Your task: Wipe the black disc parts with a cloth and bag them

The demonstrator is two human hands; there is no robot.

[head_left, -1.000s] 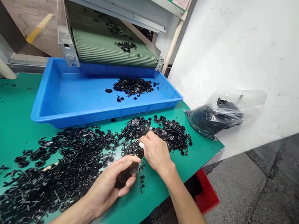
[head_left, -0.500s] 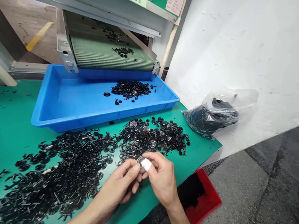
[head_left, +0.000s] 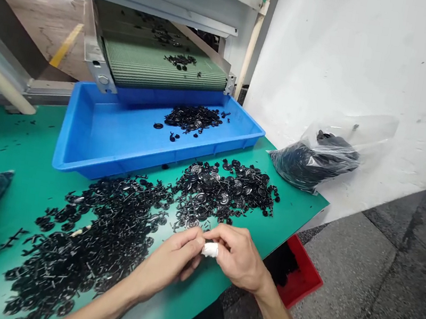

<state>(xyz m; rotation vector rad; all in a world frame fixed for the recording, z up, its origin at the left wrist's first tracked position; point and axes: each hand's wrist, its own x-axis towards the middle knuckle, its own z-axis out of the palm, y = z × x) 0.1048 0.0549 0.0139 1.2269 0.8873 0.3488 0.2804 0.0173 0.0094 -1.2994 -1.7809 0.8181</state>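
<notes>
My left hand and right hand meet above the green bench, curled in together; whether either is clamped on anything, I can't tell. White wrapping shows on the right one. Black parts lie heaped just beyond, in front of the blue tray.

White wall, grey floor, green tabletop
</notes>
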